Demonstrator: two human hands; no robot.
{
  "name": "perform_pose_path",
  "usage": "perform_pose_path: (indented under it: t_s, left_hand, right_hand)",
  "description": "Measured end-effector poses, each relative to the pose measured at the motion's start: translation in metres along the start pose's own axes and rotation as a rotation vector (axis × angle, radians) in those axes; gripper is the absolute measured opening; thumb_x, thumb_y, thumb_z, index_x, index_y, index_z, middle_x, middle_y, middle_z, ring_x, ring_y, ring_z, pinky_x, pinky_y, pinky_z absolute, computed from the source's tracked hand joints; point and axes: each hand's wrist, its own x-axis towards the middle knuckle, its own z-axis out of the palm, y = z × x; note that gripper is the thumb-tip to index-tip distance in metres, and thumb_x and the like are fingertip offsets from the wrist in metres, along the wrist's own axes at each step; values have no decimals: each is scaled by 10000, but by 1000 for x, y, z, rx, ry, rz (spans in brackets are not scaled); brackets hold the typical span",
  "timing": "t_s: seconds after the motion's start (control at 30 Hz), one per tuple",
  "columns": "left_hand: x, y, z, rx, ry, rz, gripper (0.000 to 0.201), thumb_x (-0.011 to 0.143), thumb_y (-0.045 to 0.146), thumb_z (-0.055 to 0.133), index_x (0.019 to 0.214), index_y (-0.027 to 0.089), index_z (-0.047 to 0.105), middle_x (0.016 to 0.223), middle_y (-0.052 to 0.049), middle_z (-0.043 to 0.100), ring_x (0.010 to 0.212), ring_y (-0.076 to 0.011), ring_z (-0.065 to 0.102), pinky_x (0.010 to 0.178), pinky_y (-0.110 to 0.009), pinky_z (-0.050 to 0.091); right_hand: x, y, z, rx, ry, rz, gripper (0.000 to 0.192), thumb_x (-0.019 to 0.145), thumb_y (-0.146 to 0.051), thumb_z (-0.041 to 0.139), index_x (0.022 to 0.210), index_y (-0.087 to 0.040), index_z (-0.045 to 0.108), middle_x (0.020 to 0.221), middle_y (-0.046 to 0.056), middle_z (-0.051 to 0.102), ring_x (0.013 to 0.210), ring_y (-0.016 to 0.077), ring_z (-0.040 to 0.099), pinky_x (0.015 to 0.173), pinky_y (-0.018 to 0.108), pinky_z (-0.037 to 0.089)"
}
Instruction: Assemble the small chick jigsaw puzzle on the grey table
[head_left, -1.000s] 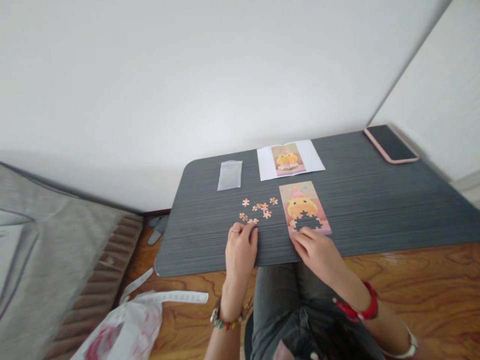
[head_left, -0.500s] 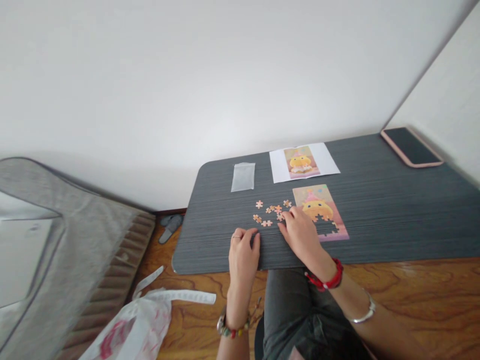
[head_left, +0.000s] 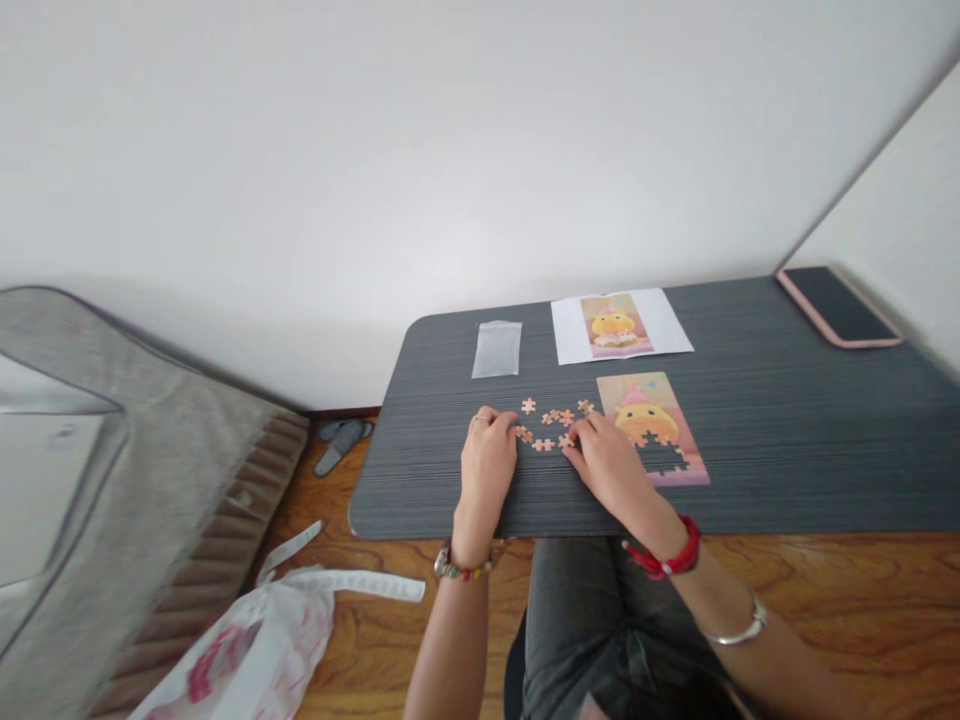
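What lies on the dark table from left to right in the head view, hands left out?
clear plastic bag → loose puzzle pieces → half-finished puzzle → phone

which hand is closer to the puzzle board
Right. The right hand rests just left of the puzzle board, at its edge; the left hand lies farther left, beyond the loose pieces.

Plain white wall (head_left: 420, 150) behind, second white wall (head_left: 892, 190) meeting it at right corner. Dark grey striped surface (head_left: 787, 440) with rounded corner against both. Glossy wood-grain floor (head_left: 847, 580) below. Grey upholstered furniture (head_left: 112, 480) at left, possibly sofa or mattress, blurred. Grey slippers (head_left: 341, 440) by wall base. White plastic bag (head_left: 255, 650) on floor. Soft even daylight.
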Motion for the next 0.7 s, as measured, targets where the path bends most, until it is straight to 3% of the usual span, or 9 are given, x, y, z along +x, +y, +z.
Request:
perform_pose_path:
  t_s: [0.3, 0.6, 0.7]
  left_hand:
    - [-17, 7, 4, -84, -77, 80, 189, 834, 138, 505, 926, 194, 660, 874, -47, 543, 825, -166, 537, 806, -320, 474]
    - [-16, 12, 5, -97, -105, 80, 135, 825, 157, 541, 841, 198, 668, 854, -39, 531, 841, -165, 535, 790, -316, 481]
    - [-17, 12, 5, -105, -102, 77, 131, 827, 157, 540, 835, 199, 663, 854, -37, 529, 838, -163, 535, 789, -311, 482]
  right_hand:
    - [-3, 1, -1, 119, 12, -42, 67, 813, -156, 513, 864, -161, 557, 879, 86, 563, 838, 216, 543, 722, 335, 429]
    - [-4, -1, -1, 51, -18, -11, 188, 829, -201, 509, 997, -154, 579, 922, 100, 568, 868, 223, 549, 728, 337, 429]
    - [-5, -1, 0, 25, 3, 21, 149, 838, -248, 511, 922, -157, 593, 898, 99, 568, 848, 226, 553, 711, 340, 428]
